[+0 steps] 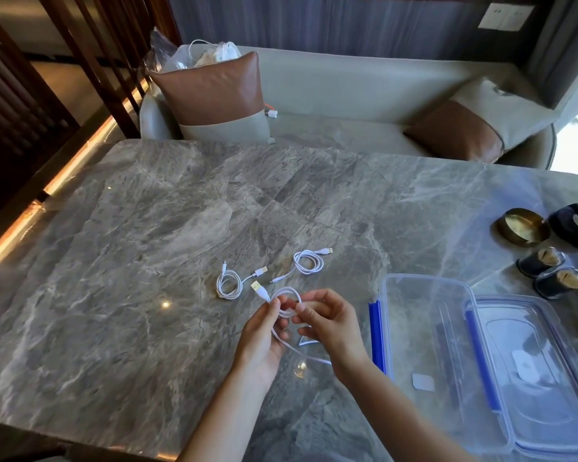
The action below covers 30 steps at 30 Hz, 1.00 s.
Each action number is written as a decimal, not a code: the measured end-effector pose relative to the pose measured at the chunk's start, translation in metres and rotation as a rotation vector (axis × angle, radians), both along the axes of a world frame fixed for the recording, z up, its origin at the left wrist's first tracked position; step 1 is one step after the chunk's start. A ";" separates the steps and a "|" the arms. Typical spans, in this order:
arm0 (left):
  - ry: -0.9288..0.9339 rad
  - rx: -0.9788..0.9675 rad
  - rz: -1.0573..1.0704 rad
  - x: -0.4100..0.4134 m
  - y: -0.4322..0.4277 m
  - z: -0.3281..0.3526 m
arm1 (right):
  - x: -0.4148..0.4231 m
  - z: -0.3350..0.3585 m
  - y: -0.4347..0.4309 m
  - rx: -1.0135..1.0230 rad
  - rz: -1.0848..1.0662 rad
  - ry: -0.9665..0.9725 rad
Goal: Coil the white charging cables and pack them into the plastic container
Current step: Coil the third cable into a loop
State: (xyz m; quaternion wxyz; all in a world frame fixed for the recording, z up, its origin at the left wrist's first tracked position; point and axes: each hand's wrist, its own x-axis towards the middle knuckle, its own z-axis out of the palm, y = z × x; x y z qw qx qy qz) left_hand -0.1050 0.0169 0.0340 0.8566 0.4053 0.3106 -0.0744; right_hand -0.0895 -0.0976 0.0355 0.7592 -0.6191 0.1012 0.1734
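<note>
Both hands work one white charging cable [286,296] above the marble table. My left hand [264,331] pinches it near the gold USB plug, which sticks up to the left. My right hand [327,320] grips the small loop; the cable's loose tail hangs down between my wrists. Two coiled white cables lie on the table beyond my hands: one coil [229,285] to the left and another coil [309,261] to the right. The clear plastic container [424,331] with blue clips stands open to the right of my hands, holding no cable.
The container's clear lid [541,368] lies right of it. A brass dish [523,226], a dark holder [573,225] and two small dark jars [551,270] stand at the table's [131,261] right edge. A sofa with cushions [214,95] sits behind the table.
</note>
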 end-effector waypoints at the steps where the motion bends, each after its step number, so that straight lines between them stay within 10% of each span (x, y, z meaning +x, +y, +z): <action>1: 0.010 -0.015 0.043 0.002 0.002 0.000 | -0.001 0.001 0.000 -0.053 -0.023 -0.031; 8: 0.006 0.040 0.141 0.005 0.015 0.000 | -0.028 0.004 -0.014 -0.104 0.429 0.292; 14: -0.059 0.168 -0.051 -0.001 0.005 -0.001 | -0.039 -0.002 -0.007 0.544 -0.107 0.725; 19: -0.154 0.521 -0.314 -0.006 0.009 -0.002 | -0.021 -0.002 -0.017 0.304 -0.244 0.363; 30: -0.291 0.597 -0.790 -0.006 0.020 0.011 | 0.005 0.007 -0.039 -0.414 0.450 -0.202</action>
